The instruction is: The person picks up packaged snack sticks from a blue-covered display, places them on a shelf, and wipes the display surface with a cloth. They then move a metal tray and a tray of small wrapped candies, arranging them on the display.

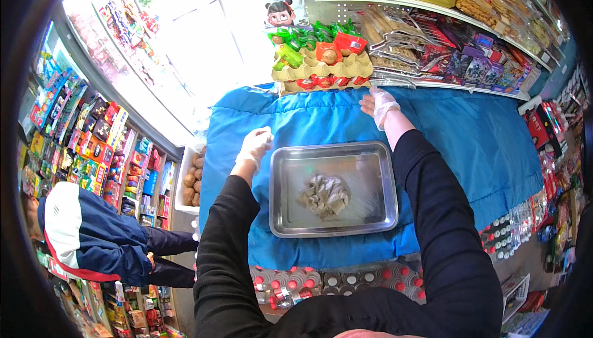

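A rectangular metal tray lies on a blue padded cloth, with a wet, crumpled grey-brown rag in its shallow liquid. My left hand, in a thin translucent glove, is above the cloth past the tray's far left corner, its fingers curled; whether something is between them I cannot tell. My right hand, gloved alike, has its fingers apart and holds nothing. It is close to the front edge of a stack of cardboard egg trays holding red and green wrapped packets.
Behind the cloth, a shelf bears packaged snacks and boxes. A white crate of round brown items stands left of the cloth. Bottles stand below its near edge. Another person stands at the left beside stocked shelves.
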`<state>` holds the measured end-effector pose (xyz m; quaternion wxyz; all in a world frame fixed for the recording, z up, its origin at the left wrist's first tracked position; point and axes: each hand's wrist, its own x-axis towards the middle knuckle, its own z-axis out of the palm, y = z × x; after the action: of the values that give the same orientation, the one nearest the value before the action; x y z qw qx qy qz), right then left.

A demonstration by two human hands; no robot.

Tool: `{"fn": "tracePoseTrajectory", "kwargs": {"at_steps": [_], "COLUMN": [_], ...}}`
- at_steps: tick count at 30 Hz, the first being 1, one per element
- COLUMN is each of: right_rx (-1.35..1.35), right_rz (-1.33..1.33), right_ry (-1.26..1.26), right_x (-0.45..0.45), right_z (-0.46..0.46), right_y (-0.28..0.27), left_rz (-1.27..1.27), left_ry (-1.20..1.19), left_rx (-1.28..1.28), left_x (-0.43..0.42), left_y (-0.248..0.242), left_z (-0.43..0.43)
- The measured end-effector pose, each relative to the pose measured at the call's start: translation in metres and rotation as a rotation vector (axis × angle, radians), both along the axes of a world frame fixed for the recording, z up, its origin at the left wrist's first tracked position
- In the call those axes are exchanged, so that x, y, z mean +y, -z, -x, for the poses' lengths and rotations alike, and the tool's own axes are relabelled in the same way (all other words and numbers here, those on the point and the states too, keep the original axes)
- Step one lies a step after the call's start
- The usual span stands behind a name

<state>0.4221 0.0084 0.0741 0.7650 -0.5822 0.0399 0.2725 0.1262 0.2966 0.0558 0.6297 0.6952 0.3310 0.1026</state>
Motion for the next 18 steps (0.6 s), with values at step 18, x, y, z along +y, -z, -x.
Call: {"fn": "tracePoseTrajectory", "kwargs": {"at_steps": [18], "right_rx": [0.111], "right_rz": [-0.236], "right_ry": [0.075], "right_x": [0.027], "right_z": [-0.010], "right_y": [-0.006], "left_rz": [0.512], "left_ry": [-0.198], "left_rx": [-0.325], "left_x": [-0.015], "left_y": [-0.011], "left_z": [-0.142]}}
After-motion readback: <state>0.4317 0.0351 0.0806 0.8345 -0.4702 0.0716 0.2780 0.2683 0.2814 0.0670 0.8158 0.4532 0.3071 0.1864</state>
